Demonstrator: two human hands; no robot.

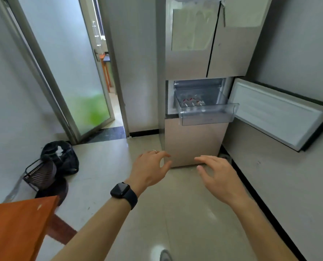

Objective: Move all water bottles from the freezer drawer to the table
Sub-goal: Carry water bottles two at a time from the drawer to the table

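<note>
A clear plastic freezer drawer [209, 114] is pulled out of the tall beige fridge [191, 144] ahead. Several water bottles [192, 102] with red-and-white labels lie in its left half. The freezer door [275, 112] hangs open to the right. The corner of an orange wooden table [19, 223] shows at the lower left. My left hand [149, 169], with a black watch and a ring, is held out with fingers apart, holding nothing. My right hand [219, 176] is beside it, also spread and holding nothing. Both hands are well short of the drawer and below it.
A black bag [60, 157] and a black wire basket [40, 174] lie on the floor at the left wall. A glass door [81, 72] stands open at the back left. A wall runs along the right side. Pale tiled floor [185, 213] stretches between me and the fridge.
</note>
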